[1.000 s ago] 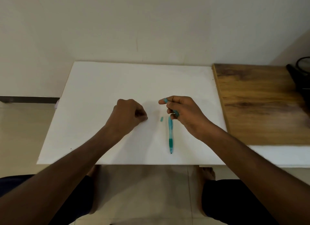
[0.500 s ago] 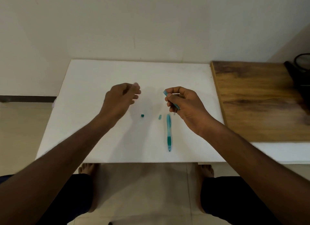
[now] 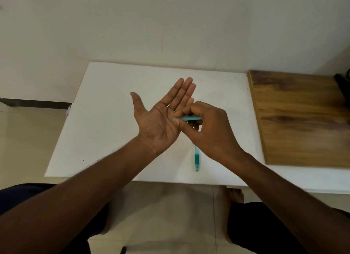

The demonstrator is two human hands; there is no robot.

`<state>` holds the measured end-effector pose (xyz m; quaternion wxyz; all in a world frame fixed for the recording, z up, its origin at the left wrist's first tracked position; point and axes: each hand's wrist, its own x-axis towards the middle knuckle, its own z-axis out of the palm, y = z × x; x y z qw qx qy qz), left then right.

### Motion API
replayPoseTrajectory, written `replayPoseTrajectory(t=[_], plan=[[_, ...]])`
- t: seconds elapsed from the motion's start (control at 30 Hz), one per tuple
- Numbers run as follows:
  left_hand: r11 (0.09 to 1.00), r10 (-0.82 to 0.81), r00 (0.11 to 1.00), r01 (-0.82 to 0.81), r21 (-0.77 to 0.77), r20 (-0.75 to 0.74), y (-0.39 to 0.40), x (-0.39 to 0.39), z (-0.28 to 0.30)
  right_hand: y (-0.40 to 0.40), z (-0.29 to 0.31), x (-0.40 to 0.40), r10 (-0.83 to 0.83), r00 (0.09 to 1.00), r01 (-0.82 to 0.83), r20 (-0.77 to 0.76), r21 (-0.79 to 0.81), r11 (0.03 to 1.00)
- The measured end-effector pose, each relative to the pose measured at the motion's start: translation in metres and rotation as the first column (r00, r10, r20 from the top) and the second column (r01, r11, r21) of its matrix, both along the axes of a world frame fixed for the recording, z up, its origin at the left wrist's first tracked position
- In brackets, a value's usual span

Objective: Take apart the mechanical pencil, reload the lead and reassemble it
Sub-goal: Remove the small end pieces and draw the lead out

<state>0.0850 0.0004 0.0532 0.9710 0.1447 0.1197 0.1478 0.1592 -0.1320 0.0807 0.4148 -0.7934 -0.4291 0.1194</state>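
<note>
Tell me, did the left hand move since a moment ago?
Yes. The left hand turned from a fist, knuckles up, to an open palm facing up, and shifted right over the white board, toward the right hand holding the teal tube.

The left hand lies flat and palm up, fingers together pointing toward 1 o'clock, thumb splayed toward 11. Its forearm runs in from 7 o'clock. The right hand sits at 3 o'clock of the left palm, back up and fingers curled, thumb and fingertips pinched on a thin teal tube held level, its end over the left palm's edge. The right forearm enters from 5 o'clock. Both arms are bare.
</note>
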Motion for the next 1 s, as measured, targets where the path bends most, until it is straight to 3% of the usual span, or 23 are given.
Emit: replayPoseTrajectory(t=[0.47,1.0], plan=[[0.997,-0.066,0.994,0.069,-0.032,0.092,-0.004,0.001,-0.007,-0.005,0.011,0.014,0.165,0.969,-0.158,0.185,-0.052,0.986],[0.997,-0.074,0.994,0.074,-0.001,0.084,0.0,0.003,-0.008,-0.012,-0.006,0.024,0.09,0.983,-0.086,0.161,-0.036,0.996]])
